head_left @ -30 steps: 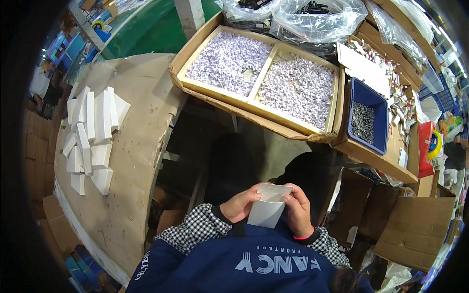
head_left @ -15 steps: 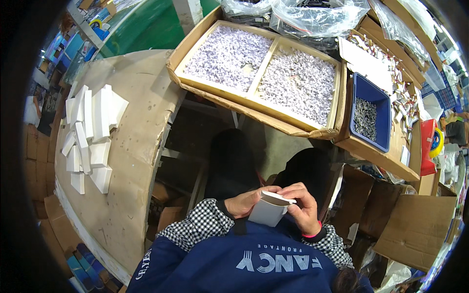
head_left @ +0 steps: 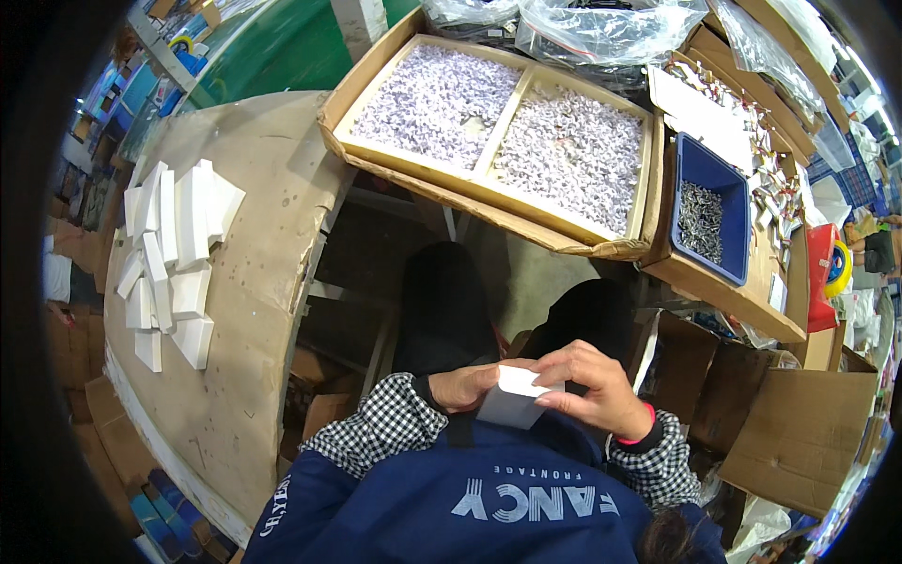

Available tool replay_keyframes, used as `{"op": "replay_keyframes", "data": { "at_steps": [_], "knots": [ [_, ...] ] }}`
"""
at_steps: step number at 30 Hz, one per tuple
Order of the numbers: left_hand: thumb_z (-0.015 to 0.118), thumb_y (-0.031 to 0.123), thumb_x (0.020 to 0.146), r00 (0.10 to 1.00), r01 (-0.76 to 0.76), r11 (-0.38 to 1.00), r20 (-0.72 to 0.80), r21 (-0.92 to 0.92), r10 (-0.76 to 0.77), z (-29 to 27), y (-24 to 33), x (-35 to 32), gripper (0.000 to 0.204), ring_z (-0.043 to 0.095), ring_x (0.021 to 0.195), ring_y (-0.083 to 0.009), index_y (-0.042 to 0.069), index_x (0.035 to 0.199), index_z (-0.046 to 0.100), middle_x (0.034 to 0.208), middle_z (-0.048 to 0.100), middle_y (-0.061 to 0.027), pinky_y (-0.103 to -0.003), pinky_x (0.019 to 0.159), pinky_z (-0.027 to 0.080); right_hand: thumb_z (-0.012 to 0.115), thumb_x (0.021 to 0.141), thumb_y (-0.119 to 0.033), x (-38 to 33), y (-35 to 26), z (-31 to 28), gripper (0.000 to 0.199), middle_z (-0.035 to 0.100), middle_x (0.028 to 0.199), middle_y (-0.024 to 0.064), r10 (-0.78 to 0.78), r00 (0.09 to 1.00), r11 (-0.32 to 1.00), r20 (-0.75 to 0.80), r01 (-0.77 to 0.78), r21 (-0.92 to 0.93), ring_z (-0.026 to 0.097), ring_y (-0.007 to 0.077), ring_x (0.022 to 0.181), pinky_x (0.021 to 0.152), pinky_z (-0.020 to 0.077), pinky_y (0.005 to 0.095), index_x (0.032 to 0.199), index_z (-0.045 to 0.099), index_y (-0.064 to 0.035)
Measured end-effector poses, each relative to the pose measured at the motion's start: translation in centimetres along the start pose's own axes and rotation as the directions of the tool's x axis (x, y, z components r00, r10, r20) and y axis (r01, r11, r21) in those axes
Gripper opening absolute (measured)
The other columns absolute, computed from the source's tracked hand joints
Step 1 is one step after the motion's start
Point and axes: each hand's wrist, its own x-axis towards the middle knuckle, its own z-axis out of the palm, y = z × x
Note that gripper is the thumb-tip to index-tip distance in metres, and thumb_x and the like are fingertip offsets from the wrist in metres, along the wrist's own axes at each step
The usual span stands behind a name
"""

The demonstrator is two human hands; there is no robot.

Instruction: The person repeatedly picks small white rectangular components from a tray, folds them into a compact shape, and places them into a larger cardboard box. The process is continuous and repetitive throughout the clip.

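A small white carton [head_left: 513,406] is held in front of my body, above my lap. My left hand [head_left: 464,386] grips its left side, the fingers partly hidden behind it. With bent fingers, my right hand [head_left: 596,390] pinches the carton's right upper edge, where the top flap appears folded down. On the worktable [head_left: 246,310] to my left lies a loose pile of similar white cartons [head_left: 193,218].
Ahead stands a divided tray [head_left: 567,155] full of small whitish pieces. Right of it, a blue bin [head_left: 711,211] holds small metal parts. Plastic bags [head_left: 611,33] lie behind. Open cardboard boxes [head_left: 799,437] stand at the lower right.
The carton's open top is now covered by its flap. My right hand has shifted slightly right and up, over the top edge; my left hand has stayed nearly in place.
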Motion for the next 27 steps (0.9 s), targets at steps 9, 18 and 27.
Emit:
{"op": "replay_keyframes", "data": {
  "at_steps": [9,18,27],
  "knots": [
    [0.044,0.028,0.100,0.833,-0.392,0.897,-0.335,0.206,0.441,2.6,0.3,0.6,0.040,0.051,0.117,-0.0171,0.005,0.132,0.043,0.130,0.051,-0.0122,-0.031,0.100,0.041,0.070,0.077,-0.009,1.7,0.0,-1.6,0.020,0.069,0.090,0.0058,-0.062,0.998,0.956,0.012,0.062,-0.287,0.060,0.0203,0.069,0.066,0.0511,0.0301,0.097,0.070,-0.0054],
    [0.053,0.016,0.096,0.712,-0.243,0.838,-0.497,0.489,0.496,4.5,0.9,0.5,0.028,0.059,0.095,-0.0090,0.000,0.119,0.057,0.108,0.064,-0.0051,-0.023,0.083,0.049,0.072,0.071,-0.003,1.2,0.0,-0.6,0.025,0.059,0.078,0.0043,-0.220,0.968,0.844,-0.122,0.127,-0.521,0.058,0.0193,0.069,0.061,0.0502,0.0298,0.096,0.068,-0.0053],
    [0.052,0.017,0.097,0.656,-0.231,0.844,-0.563,0.484,0.503,5.5,0.8,1.2,0.029,0.059,0.091,-0.0079,-0.001,0.119,0.057,0.103,0.064,-0.0048,-0.021,0.081,0.048,0.067,0.067,-0.004,1.1,0.3,-0.6,0.034,0.056,0.083,0.0041,-0.347,0.936,0.666,-0.054,0.205,-0.717,0.057,0.0185,0.077,0.068,0.0479,0.0300,0.100,0.066,-0.0004]
  ]
}}
